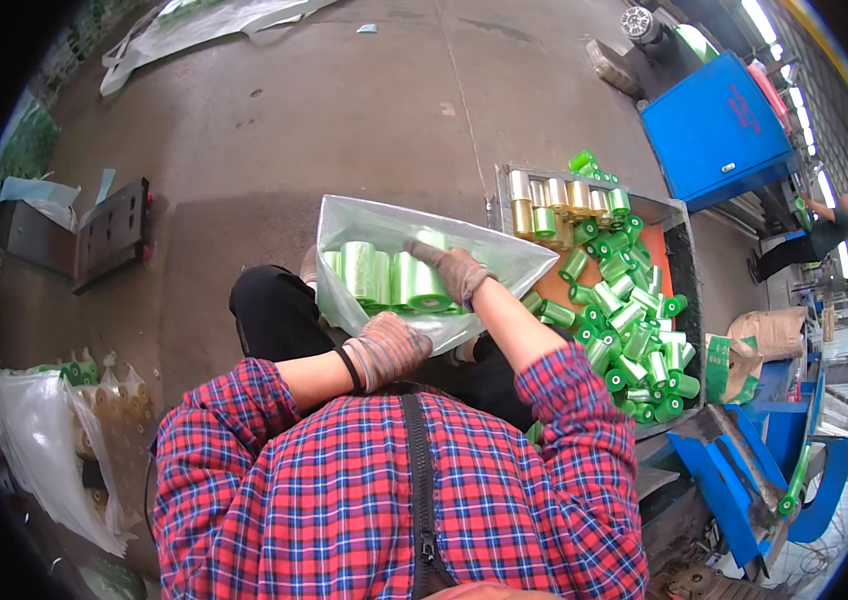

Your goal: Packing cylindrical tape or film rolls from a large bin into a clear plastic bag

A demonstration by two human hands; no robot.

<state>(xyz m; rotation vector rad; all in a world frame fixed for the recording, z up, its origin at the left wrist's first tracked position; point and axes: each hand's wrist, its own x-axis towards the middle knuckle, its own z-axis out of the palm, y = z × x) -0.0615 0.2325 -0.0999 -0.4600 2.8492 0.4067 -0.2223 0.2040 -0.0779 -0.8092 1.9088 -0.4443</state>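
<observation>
Knit-gloved left hand (391,350) pinching translucent plastic bag (506,258); right hand (452,275) over glossy green cylindrical rolls (358,268) inside, grip unclear.

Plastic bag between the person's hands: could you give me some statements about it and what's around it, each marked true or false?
1. The open bag has green rolls inside. True.
2. The right hand reaches in over the bag's opening. True.
3. Neither hand wears a glove. False: the right hand and the left hand both wear striped gloves.
4. A blue cabinet stands beyond the bin. True.
5. The bin is on the person's left. False: it is on the right.
6. Every roll in the bin is green. False: there are gold-coloured rolls too.
</observation>
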